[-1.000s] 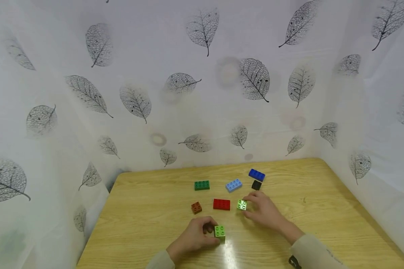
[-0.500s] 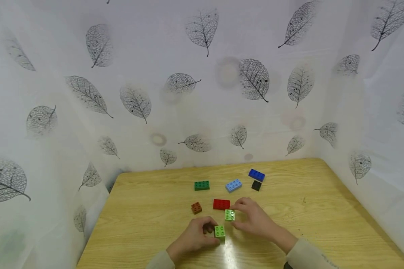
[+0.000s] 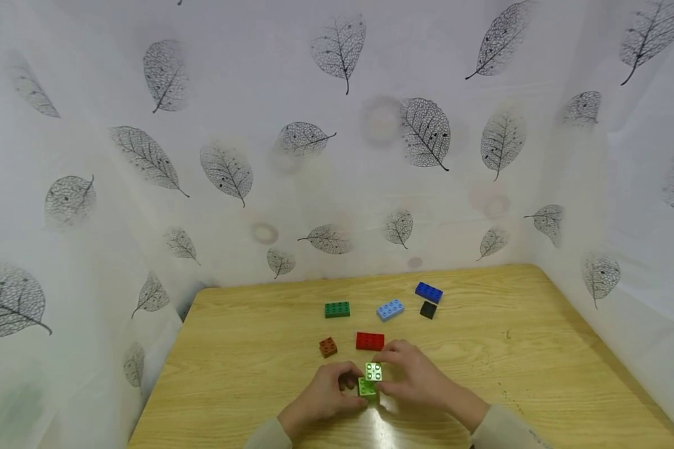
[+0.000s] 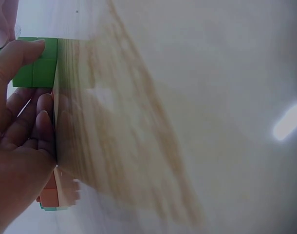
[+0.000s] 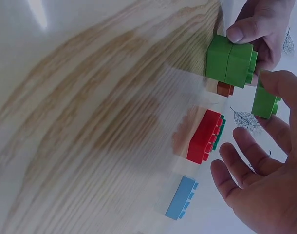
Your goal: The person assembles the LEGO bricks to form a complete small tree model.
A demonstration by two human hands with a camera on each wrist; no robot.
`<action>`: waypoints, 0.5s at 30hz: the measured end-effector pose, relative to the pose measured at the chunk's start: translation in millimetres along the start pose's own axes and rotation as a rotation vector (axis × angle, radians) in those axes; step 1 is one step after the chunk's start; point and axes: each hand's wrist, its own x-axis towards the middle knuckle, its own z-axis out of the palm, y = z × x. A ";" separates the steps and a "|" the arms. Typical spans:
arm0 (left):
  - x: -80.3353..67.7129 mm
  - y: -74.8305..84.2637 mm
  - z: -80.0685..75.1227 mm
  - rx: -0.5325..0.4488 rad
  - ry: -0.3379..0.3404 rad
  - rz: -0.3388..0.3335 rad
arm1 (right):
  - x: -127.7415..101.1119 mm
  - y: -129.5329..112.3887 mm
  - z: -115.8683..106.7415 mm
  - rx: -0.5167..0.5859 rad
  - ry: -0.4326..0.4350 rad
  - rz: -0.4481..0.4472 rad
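The left hand (image 3: 321, 394) hides much of the green brick (image 3: 366, 387) it grips at the near middle of the table (image 3: 539, 349); how many bricks make it up is unclear. It sits studs up, glossy, squarish, with no clear long axis. The right hand (image 3: 421, 377) pinches a light green brick (image 3: 373, 371), square, four studs up, just above it; contact is unclear.

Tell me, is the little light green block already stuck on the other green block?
Not yet. The right wrist view shows the light green square plastic block, pinched by the right hand, apart from the green plastic block that the left hand holds.
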 end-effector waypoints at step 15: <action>0.9 -0.3 0.1 0.005 0.005 -0.004 | -1.2 -4.1 6.8 -0.008 -0.026 -0.059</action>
